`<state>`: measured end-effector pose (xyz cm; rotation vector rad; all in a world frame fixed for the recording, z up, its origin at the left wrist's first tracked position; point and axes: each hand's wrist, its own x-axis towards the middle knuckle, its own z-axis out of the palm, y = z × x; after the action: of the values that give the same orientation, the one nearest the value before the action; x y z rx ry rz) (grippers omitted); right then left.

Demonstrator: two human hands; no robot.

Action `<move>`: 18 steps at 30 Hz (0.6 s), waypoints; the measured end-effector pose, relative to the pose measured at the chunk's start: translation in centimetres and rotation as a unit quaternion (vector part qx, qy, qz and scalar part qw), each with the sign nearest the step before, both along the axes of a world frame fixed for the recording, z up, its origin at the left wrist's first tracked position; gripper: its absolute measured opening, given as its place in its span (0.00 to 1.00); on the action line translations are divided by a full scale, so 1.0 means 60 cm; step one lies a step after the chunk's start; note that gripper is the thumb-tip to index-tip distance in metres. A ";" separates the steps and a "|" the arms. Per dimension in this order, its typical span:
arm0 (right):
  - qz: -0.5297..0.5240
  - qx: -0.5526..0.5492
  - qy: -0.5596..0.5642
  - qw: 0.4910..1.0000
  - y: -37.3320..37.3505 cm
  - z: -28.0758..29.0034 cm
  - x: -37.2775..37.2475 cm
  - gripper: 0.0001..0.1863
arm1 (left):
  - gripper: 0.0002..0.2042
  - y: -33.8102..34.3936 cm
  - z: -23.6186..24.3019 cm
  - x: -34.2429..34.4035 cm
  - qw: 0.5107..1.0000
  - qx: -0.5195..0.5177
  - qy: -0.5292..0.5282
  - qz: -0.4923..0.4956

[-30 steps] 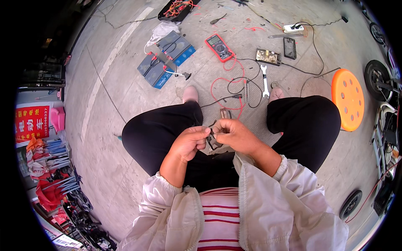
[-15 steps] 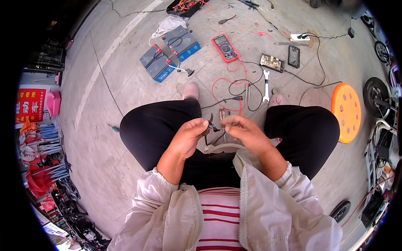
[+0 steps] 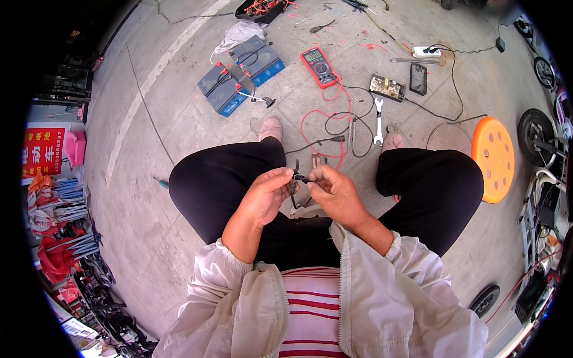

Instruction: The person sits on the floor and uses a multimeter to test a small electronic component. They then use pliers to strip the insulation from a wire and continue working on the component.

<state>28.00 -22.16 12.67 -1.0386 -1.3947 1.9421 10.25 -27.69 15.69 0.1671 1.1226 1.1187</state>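
Between my knees, both hands work on a short black cable piece, perhaps with a connector on it; the fingers hide much of it. My left hand pinches one end between thumb and forefinger. My right hand closes thumb and fingers on the other end, close beside the left fingertips. A dark wire hangs down below the left fingers. Just beyond the hands, a small tool with a pale tip lies on the floor, partly covered.
Ahead on the concrete lie a red multimeter with leads, a double-ended wrench, an opened circuit-board case, and a black cover. Blue batteries sit left, an orange stool right. A white power strip is farther off.
My right hand has moved left and closed on the black cable piece, its fingers now near my left fingertips. My left hand has stayed almost in place.
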 end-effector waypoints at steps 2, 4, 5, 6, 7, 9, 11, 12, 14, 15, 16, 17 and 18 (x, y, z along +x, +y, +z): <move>0.003 0.001 -0.002 1.000 0.001 0.002 0.005 0.06 | 0.08 0.000 0.000 0.000 1.000 0.006 0.011 -0.007; 0.001 -0.013 0.014 1.000 0.002 0.006 0.009 0.05 | 0.08 -0.001 -0.005 -0.002 1.000 0.014 0.021 -0.011; -0.003 -0.028 0.032 0.999 0.003 0.008 0.010 0.04 | 0.08 -0.001 -0.004 -0.003 1.000 0.017 0.022 -0.013; -0.008 -0.043 0.049 0.998 0.004 0.011 0.012 0.04 | 0.08 -0.001 -0.003 -0.003 0.999 0.020 0.023 -0.015; 0.002 -0.053 0.048 0.997 0.006 0.014 0.015 0.04 | 0.08 -0.001 -0.003 -0.003 0.999 0.023 0.024 -0.018; 0.025 -0.074 0.047 0.996 0.011 0.018 0.025 0.04 | 0.08 -0.002 -0.007 -0.005 0.999 0.020 0.043 -0.019; 0.062 -0.080 0.026 0.995 0.014 0.026 0.033 0.04 | 0.08 -0.004 -0.014 -0.009 0.997 0.017 0.063 -0.028; 0.081 -0.083 0.016 0.993 0.016 0.031 0.038 0.05 | 0.09 -0.005 -0.018 -0.013 0.996 0.016 0.074 -0.036; 0.096 -0.106 0.044 0.989 0.020 0.044 0.048 0.05 | 0.09 -0.007 -0.018 -0.015 0.995 0.011 0.088 -0.048; 0.104 -0.118 0.058 0.986 0.022 0.049 0.052 0.06 | 0.09 -0.006 -0.016 -0.012 0.994 0.007 0.091 -0.051; 0.106 -0.133 0.070 0.983 0.024 0.052 0.055 0.06 | 0.09 -0.006 -0.014 -0.011 0.994 0.002 0.094 -0.055; 0.107 -0.149 0.080 0.980 0.026 0.054 0.057 0.06 | 0.09 -0.006 -0.015 -0.012 0.991 0.020 0.113 -0.071; 0.108 -0.165 0.091 0.976 0.028 0.058 0.060 0.06 | 0.09 -0.005 -0.016 -0.013 0.987 0.037 0.131 -0.086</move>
<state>31.58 -20.49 16.14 -0.8478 -1.1483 2.4234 9.47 -28.01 14.71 0.4714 1.2738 1.0037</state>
